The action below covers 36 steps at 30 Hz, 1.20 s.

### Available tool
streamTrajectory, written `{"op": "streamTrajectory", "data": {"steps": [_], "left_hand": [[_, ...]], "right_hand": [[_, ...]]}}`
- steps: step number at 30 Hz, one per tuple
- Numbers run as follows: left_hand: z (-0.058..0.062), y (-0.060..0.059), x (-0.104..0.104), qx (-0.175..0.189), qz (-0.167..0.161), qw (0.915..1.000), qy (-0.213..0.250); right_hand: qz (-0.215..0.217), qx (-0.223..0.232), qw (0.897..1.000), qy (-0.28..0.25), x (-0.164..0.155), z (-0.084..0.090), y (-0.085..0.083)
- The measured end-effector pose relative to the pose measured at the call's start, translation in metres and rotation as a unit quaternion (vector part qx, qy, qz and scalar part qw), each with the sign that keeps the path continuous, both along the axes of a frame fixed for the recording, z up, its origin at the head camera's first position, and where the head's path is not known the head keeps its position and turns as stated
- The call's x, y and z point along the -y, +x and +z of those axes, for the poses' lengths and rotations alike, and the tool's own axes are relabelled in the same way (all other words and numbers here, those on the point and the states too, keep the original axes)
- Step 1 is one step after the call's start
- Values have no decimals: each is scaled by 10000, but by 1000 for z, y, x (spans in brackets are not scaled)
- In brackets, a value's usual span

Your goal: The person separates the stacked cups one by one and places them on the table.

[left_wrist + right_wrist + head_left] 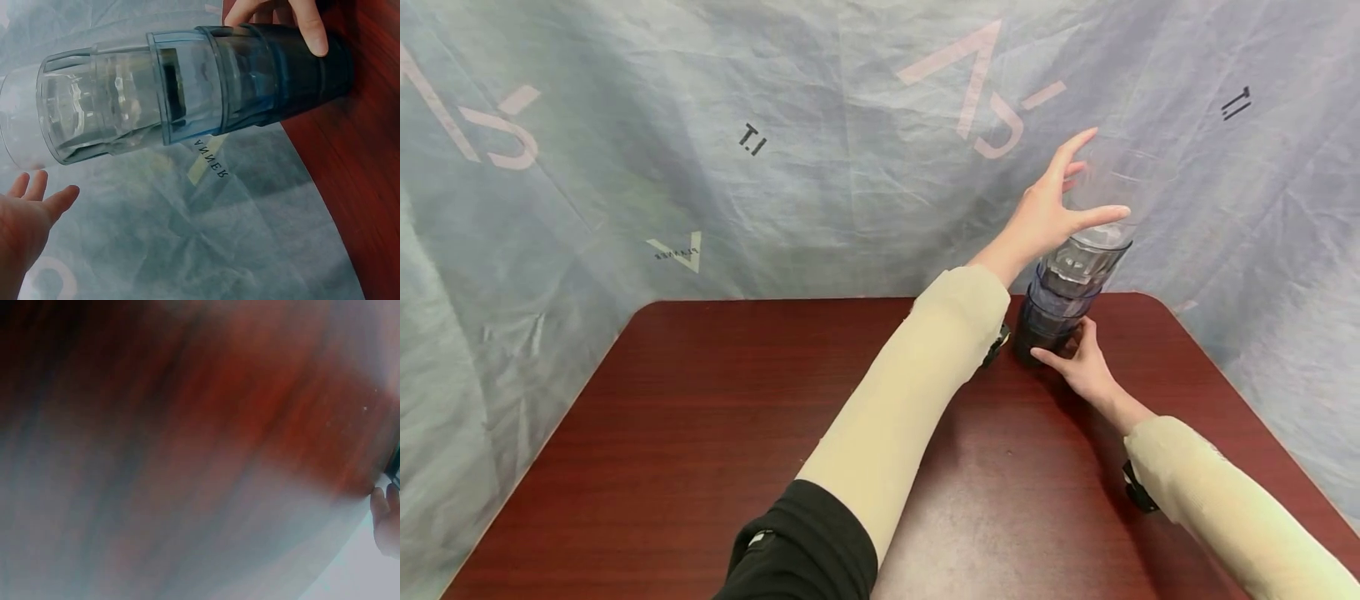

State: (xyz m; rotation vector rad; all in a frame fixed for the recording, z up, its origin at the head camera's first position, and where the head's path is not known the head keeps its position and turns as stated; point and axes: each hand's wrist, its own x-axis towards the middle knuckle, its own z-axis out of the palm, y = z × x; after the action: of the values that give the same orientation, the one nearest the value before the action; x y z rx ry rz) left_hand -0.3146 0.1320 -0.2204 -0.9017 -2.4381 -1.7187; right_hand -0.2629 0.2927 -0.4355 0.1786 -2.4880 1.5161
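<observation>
My right hand [1084, 369] gripped the base of the stack of clear, blue-tinted plastic tumblers [1070, 283] near the far right corner of the dark red table [715, 433] — my left hand [1051, 212] was spread beside the top tumbler, not touching. Steadying the base seemed wise — the stack looked tall.

Table [737, 433]: dark reddish-brown wood grain. Backdrop cloth [700, 125]: pale grey-blue, wrinkled, with faded pink marks and small black ones. Stacked cups [1067, 292]: clear on top, shading to smoky dark blue at the base. Sleeves [910, 400]: cream; black at the upper arm.
</observation>
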Motion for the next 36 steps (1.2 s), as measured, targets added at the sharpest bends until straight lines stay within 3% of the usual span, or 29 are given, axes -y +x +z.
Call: {"op": "streamTrajectory", "data": {"steps": [13,20,27,36], "left_hand": [[1,0,-8,-196,-49,9998,-67],[-1,-1,-8,-36,89,9998,-170],[-3,-1,-4,-4,75,10000,7],[-3,0,-3,-233,111,9996,87]], "right_hand": [[-9,-18,10000,-88,4,-1,1],[-14,8,10000,-62,6,0,3],[43,69,9999,-147,6,-1,2],[93,68,9997,-213,4,-5,-1]]}}
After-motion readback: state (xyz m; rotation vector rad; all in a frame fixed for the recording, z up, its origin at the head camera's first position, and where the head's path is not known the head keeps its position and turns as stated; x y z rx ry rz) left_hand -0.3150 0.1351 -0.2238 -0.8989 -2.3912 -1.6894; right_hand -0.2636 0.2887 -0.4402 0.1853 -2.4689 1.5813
